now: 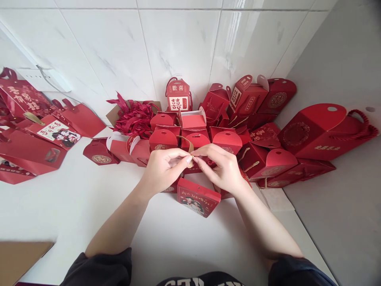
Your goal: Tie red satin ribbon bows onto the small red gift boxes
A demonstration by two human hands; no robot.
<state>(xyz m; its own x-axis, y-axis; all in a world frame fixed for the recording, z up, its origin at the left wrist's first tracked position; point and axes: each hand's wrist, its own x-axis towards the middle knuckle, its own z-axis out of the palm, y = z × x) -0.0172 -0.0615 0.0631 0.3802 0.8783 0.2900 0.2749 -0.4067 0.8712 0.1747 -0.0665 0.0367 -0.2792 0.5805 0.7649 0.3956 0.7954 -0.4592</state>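
My left hand (165, 169) and my right hand (218, 165) meet in mid-air at the centre, fingertips pinched close together. Between them is a thin gold ribbon (187, 143), one end curling up and back above the fingers, with a small loop hanging below. Both hands are closed on it; the exact spot where it crosses is partly hidden by my fingertips. Just below, a flat red box (199, 197) with a printed couple and gold lettering rests on the white table, tilted. Red boxes with round tops (163, 137) stand right behind my hands.
A carton of dark red ribbons (135, 119) stands back left. Red gift bags (44, 147) cluster at the left, beneath a wall socket (44, 79). More red boxes (268, 159) pile up on the right beside the grey panel (339, 79). A cardboard piece (24, 258) lies front left.
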